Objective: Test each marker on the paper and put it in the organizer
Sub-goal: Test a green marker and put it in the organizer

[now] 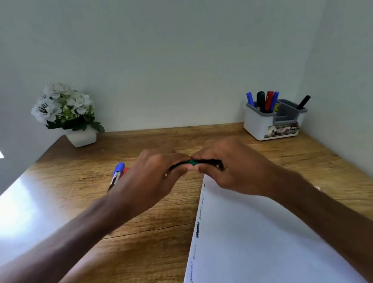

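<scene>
Curling both grips round one green marker (196, 162), left hand (154, 174) and right hand (231, 166) touch thumb-to-thumb.

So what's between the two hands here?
A green marker, gripped at either end by the left hand and right hand, seen in the head view.

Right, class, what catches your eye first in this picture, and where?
At the centre, the left hand and the right hand grip one green-and-black marker above the wooden desk. A white sheet of paper with scribbles down its left edge lies at lower right, and a white-and-grey plastic organizer holding several markers stands in the far right corner.
</scene>
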Motion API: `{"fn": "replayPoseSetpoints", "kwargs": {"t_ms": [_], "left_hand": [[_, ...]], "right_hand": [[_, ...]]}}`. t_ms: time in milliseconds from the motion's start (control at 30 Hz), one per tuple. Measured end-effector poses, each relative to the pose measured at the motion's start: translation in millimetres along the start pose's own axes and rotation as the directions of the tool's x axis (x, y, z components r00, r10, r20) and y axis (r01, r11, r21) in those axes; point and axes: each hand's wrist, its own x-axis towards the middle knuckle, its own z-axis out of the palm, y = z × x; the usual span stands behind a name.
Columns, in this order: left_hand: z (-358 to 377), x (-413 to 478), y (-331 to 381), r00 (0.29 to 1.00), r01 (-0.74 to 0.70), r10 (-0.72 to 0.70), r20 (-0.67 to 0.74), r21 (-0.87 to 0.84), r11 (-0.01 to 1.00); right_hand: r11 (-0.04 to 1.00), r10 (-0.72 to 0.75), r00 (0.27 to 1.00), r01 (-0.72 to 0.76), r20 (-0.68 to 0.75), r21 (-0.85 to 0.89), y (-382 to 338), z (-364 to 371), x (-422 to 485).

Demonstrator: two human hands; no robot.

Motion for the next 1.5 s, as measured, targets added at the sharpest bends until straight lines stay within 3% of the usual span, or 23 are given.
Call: {"fn": "replayPoseSetpoints", "kwargs": {"t_ms": [233,367,467,533,600,667,733,933,1033,1167,1267,1400,1500], "left_hand": [[-12.0,2.1,0.7,0.993,-0.113,0.109,0.046,0.109,0.988],[-8.4,-0.7,2.7,0.999,0.042,-0.046,0.026,0.154,0.987],[-3.5,-4.3,2.6,0.985,0.175,-0.175,0.0,0.016,0.984],[-2.7,-3.9,6.8,0.973,0.23,-0.227,0.048,-0.056,0.972],[-1.7,-3.2,16.0,0.953,0.27,-0.251,0.168,-0.105,0.957],[1.4,-3.8,24.5,0.913,0.323,-0.271,0.305,-0.131,0.937],[5.5,-5.6,28.7,0.879,0.34,-0.271,0.392,-0.119,0.933],[4.7,-7.5,29.8,0.856,0.369,-0.27,0.441,-0.156,0.916],[6.4,-7.2,27.9,0.831,0.397,-0.278,0.482,-0.164,0.903],[6.4,-6.7,28.3,0.808,0.42,-0.316,0.497,-0.111,0.901],[4.7,-6.5,30.2,0.799,0.435,-0.345,0.493,-0.077,0.897],[1.9,-6.0,30.4,0.798,0.446,-0.352,0.49,-0.086,0.891],[2.0,-5.3,29.6,0.798,0.449,-0.35,0.49,-0.097,0.888]], "right_hand": [[0.999,0.005,0.997,-0.008,-0.071,-0.038,-0.5,-4.5,-8.1],[0.987,0.161,0.986,-0.161,-0.046,-0.001,1.2,-10.0,-8.8],[0.92,0.368,0.93,-0.362,-0.014,0.148,10.7,-11.2,-14.9],[0.772,0.49,0.872,-0.434,-0.001,0.464,14.9,-12.8,-16.7],[0.479,0.574,0.815,-0.411,0.078,0.776,17.3,-14.3,-14.4],[0.241,0.587,0.794,-0.359,0.159,0.902,16.8,-15.6,-13.3],[0.167,0.567,0.805,-0.319,0.174,0.933,18.3,-12.7,-14.7],[0.326,0.618,0.78,-0.366,0.097,0.872,18.3,10.5,-19.5],[0.316,0.626,0.776,-0.343,0.076,0.885,20.9,11.6,-18.9],[0.242,0.436,0.874,-0.341,0.213,0.908,22.0,-5.1,-21.0],[0.323,0.295,0.902,-0.405,0.315,0.856,17.1,-10.8,-24.0],[0.384,0.326,0.878,-0.461,0.349,0.8,9.6,-2.6,-26.3],[0.432,0.39,0.883,-0.426,0.262,0.795,8.3,4.9,-25.8]]}}
